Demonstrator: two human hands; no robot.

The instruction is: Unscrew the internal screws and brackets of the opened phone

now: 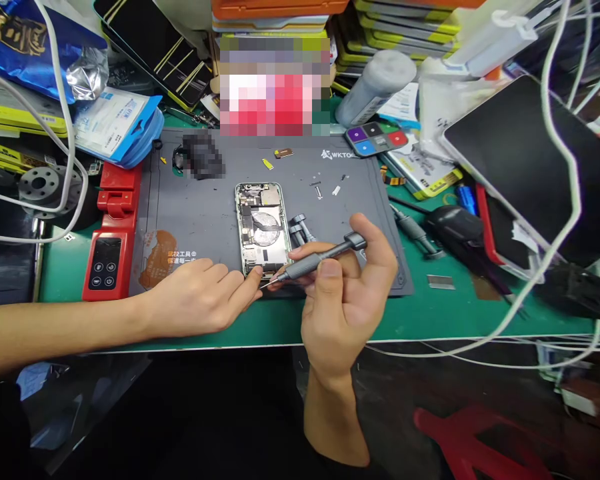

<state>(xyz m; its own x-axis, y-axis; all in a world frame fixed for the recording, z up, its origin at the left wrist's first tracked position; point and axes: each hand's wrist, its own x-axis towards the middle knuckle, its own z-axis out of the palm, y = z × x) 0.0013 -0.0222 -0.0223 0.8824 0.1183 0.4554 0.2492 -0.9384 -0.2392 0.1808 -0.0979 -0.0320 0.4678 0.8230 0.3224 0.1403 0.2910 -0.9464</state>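
An opened phone (pixel 267 230) lies with its inner parts bare on the grey work mat (pixel 200 213). My left hand (pixel 205 293) is closed at its lower end, with the index fingertip pressed on the lower edge and the other fingers curled. In my right hand (pixel 345 300) is a grey precision screwdriver (pixel 307 264), held at a slant, its thin tip at the phone's bottom edge. The index finger presses on the driver's cap and the thumb lies along its shaft. More grey screwdrivers (pixel 300 228) lie just right of the phone, partly behind my right hand.
Small metal pieces (pixel 319 192) and a flex part (pixel 283 153) lie on the mat. A red device with a control panel (pixel 106 263) stands left. At right are a black tablet-like panel (pixel 525 160), white cables (pixel 573 167) and another screwdriver (pixel 416 232). A bottle (pixel 375 87) stands behind.
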